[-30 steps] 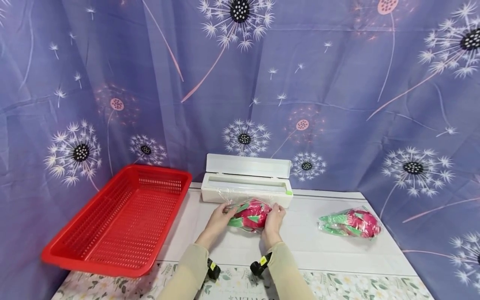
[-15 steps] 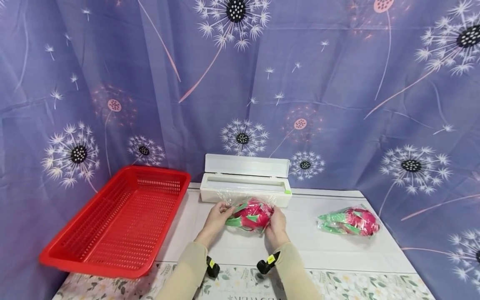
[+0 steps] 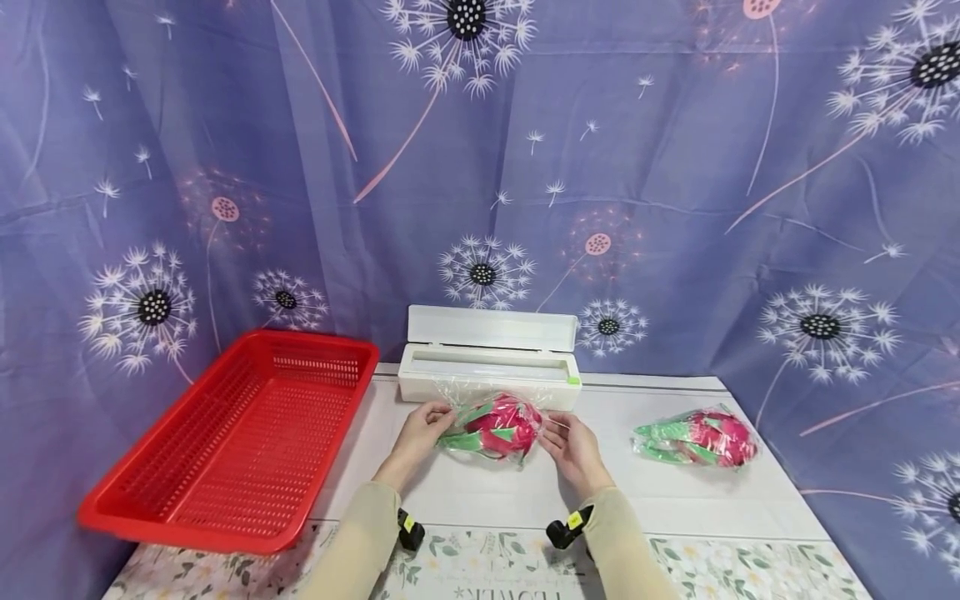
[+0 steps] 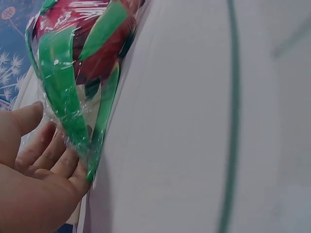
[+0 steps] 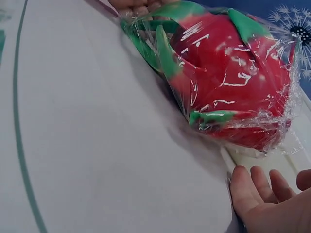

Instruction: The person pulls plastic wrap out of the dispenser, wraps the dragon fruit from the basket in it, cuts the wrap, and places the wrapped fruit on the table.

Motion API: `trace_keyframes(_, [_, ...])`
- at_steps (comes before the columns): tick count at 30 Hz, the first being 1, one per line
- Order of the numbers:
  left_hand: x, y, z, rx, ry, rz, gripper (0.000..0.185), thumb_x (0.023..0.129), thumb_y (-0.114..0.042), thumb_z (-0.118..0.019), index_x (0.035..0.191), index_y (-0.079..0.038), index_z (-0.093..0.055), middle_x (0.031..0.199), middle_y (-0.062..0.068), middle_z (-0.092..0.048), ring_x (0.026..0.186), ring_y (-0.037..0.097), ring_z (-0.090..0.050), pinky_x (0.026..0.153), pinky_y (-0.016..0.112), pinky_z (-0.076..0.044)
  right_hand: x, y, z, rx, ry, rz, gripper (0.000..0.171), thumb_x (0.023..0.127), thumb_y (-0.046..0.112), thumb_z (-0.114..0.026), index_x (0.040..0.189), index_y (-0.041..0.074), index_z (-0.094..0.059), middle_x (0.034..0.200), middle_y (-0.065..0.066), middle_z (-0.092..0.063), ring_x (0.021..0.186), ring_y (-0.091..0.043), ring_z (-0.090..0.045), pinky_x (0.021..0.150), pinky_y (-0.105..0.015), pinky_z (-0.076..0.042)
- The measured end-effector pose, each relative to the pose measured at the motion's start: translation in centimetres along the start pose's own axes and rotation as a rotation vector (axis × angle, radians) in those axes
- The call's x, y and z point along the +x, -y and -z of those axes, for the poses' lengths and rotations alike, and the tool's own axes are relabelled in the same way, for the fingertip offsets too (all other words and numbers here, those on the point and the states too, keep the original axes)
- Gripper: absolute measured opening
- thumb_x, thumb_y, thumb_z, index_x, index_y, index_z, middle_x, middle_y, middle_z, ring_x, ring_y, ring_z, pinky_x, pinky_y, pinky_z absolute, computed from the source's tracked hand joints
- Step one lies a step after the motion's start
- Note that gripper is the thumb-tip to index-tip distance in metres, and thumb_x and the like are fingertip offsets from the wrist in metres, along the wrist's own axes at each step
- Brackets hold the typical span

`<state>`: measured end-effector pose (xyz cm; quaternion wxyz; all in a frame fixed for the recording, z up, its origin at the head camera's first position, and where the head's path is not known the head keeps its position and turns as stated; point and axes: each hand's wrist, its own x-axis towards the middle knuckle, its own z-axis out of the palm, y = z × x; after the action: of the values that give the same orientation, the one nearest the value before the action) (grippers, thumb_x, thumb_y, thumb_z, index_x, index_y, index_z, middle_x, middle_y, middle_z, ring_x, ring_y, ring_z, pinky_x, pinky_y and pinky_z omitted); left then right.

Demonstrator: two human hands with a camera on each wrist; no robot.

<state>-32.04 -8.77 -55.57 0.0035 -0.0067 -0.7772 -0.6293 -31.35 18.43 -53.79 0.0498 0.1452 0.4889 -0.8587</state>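
A red dragon fruit with green scales lies on the white tabletop in clear plastic film, in front of a white cling film box whose lid stands up. At its pointed green end is my left hand; in the left wrist view the relaxed fingers touch the wrapped tip, thumb apart. My right hand is beside the rounded end, palm up with fingers loosely bent. The right wrist view shows these fingers apart from the fruit, with nothing in them.
To the right lies another wrapped dragon fruit. A red perforated plastic basket stands on the left. Behind everything hangs a blue dandelion-print curtain. Floral cloth covers the front edge.
My right hand has moved right, off the rounded end, and its fingers have loosened. My left hand has shifted slightly left with the fruit's green tip beside it.
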Motion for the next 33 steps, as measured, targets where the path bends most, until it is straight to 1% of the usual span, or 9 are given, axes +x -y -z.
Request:
trace_keyframes(7, [-0.1, 0.4, 1.0, -0.018, -0.008, 0.023, 0.026, 0.097, -0.020, -0.061, 0.119, -0.006, -0.064, 0.109, 0.006, -0.067, 0.103, 0.020, -0.060, 0.090, 0.037, -0.048, 0.2, -0.3, 0.2, -0.026, -0.015, -0.014, 0.031, 0.103, 0.009, -0.033, 0.122, -0.012, -0.045, 0.095, -0.012, -0.057, 0.079, -0.014, -0.062, 0.083, -0.028, -0.053])
trace_keyframes(12, [-0.1, 0.6, 1.4, -0.038, -0.007, 0.013, 0.026, 0.097, -0.016, -0.060, 0.118, -0.001, -0.063, 0.107, 0.008, -0.067, 0.101, 0.020, -0.061, 0.088, 0.035, -0.049, 0.2, -0.4, 0.3, -0.024, -0.006, -0.020, 0.030, 0.103, 0.008, -0.036, 0.123, -0.012, -0.044, 0.095, -0.012, -0.057, 0.080, -0.014, -0.062, 0.085, -0.028, -0.053])
trace_keyframes(16, [-0.2, 0.3, 1.5, -0.058, 0.004, 0.026, 0.026, 0.099, -0.017, -0.057, 0.118, 0.001, -0.061, 0.106, 0.012, -0.068, 0.102, 0.025, -0.062, 0.092, 0.040, -0.048, 0.2, -0.3, 0.3, -0.048, -0.015, -0.018, 0.029, 0.102, 0.007, -0.040, 0.123, -0.012, -0.045, 0.094, -0.010, -0.058, 0.078, -0.012, -0.062, 0.083, -0.027, -0.053])
trace_keyframes(19, [0.1, -0.2, 1.3, -0.062, 0.020, 0.032, 0.031, 0.102, -0.022, -0.054, 0.121, 0.002, -0.060, 0.108, 0.013, -0.067, 0.103, 0.027, -0.063, 0.094, 0.044, -0.047, 0.4, -0.1, 0.2, -0.103, -0.016, 0.014, 0.029, 0.101, 0.008, -0.044, 0.123, -0.011, -0.046, 0.091, -0.008, -0.059, 0.076, -0.010, -0.062, 0.081, -0.024, -0.054])
trace_keyframes(22, [0.7, -0.8, 0.8, -0.049, 0.014, 0.023, 0.035, 0.102, -0.024, -0.053, 0.124, 0.002, -0.058, 0.109, 0.014, -0.066, 0.099, 0.027, -0.064, 0.091, 0.043, -0.048, 0.7, 0.2, 0.1, -0.176, -0.017, 0.068, 0.030, 0.101, 0.008, -0.047, 0.124, -0.011, -0.047, 0.089, -0.006, -0.060, 0.074, -0.009, -0.061, 0.077, -0.023, -0.054])
trace_keyframes(25, [1.1, -1.3, 0.3, 0.019, -0.078, 0.023, 0.030, 0.101, -0.023, -0.054, 0.121, -0.001, -0.060, 0.103, 0.011, -0.065, 0.090, 0.023, -0.063, 0.082, 0.038, -0.050, 1.0, 0.6, 0.2, -0.267, -0.027, 0.125, 0.030, 0.100, 0.006, -0.048, 0.123, -0.012, -0.047, 0.089, -0.009, -0.061, 0.075, -0.011, -0.061, 0.074, -0.024, -0.054])
trace_keyframes(29, [1.2, -1.9, -0.1, 0.139, -0.285, -0.021, 0.018, 0.098, -0.020, -0.057, 0.107, -0.006, -0.062, 0.086, 0.006, -0.059, 0.077, 0.019, -0.055, 0.070, 0.034, -0.043, 1.4, 1.2, 0.7, -0.421, -0.095, 0.194, 0.026, 0.097, 0.005, -0.052, 0.117, -0.011, -0.051, 0.092, -0.009, -0.061, 0.076, -0.014, -0.061, 0.067, -0.024, -0.052])
trace_keyframes(31, [1.2, -2.7, -0.3, 0.161, -0.360, -0.091, 0.013, 0.097, -0.018, -0.058, 0.101, -0.007, -0.061, 0.081, 0.004, -0.054, 0.073, 0.019, -0.051, 0.068, 0.035, -0.039, 1.6, 1.6, 1.1, -0.503, -0.138, 0.243, 0.024, 0.096, 0.007, -0.056, 0.115, -0.008, -0.053, 0.093, -0.008, -0.060, 0.075, -0.016, -0.060, 0.062, -0.024, -0.050])
trace_keyframes(33, [1.3, -3.6, -0.7, 0.175, -0.390, -0.189, 0.009, 0.096, -0.015, -0.058, 0.099, -0.007, -0.060, 0.077, 0.004, -0.051, 0.069, 0.019, -0.049, 0.065, 0.035, -0.038, 1.9, 2.1, 1.6, -0.614, -0.173, 0.308, 0.026, 0.095, 0.010, -0.060, 0.115, -0.006, -0.052, 0.096, -0.011, -0.058, 0.075, -0.018, -0.059, 0.060, -0.025, -0.048])
